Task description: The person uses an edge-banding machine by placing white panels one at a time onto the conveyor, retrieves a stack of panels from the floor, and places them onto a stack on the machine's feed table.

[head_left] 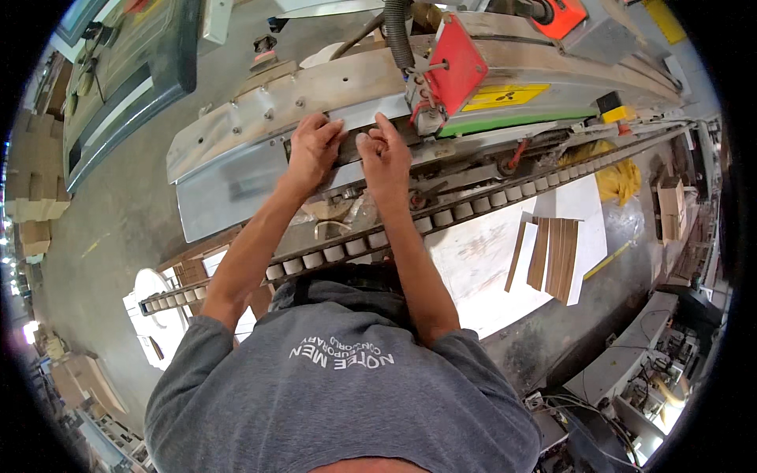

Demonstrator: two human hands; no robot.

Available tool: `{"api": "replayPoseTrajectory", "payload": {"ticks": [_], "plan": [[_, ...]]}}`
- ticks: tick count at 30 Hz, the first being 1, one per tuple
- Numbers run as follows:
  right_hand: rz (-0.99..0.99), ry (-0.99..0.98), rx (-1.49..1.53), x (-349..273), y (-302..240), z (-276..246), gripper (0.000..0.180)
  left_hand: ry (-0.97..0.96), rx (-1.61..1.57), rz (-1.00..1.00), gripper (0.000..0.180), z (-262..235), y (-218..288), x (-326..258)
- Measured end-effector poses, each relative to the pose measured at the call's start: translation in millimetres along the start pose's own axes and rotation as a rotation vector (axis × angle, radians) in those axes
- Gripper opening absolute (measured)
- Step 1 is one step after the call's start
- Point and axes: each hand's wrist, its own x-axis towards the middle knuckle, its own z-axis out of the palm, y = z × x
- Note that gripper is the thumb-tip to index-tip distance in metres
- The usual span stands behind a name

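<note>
My left hand (314, 150) is at the machine's near edge, its fingers curled in and pressed together. Beside it is my right hand (385, 162), its index finger stretched toward the metal and its other fingers bent under. A dark narrow strip (353, 144) lies between and under the hands; whether it is a loose piece or part of the machine I cannot tell. Whatever the fingers may hold is hidden. The machine's grey metal plate (229, 193) extends to the left of my left hand. Just right of my right hand stands a red guard plate (457, 67) by a ribbed black hose (398, 35).
A roller rail (355, 247) runs under my forearms. Right of my right forearm, a white board (481, 260) bears several brown strips (556, 252). Yellow cloth or plastic (619, 177) lies beyond it. A dark green machine (130, 87) stands at the far left, with stacked brown boxes (35, 169) beside it.
</note>
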Motion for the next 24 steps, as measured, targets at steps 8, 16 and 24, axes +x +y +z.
{"api": "replayPoseTrajectory", "payload": {"ticks": [8,16,24], "plan": [[-0.114,-0.003,-0.114,-53,-40,-105,0.035,-0.094,-0.144,-0.133,0.019,57,17,33],[0.217,0.425,-1.354,-119,57,-340,0.048,-0.149,-0.066,-0.062,0.024,23,38,4],[0.311,0.437,-1.366,-138,57,-357,0.058,-0.149,-0.143,-0.2,0.019,-17,39,-40]]}}
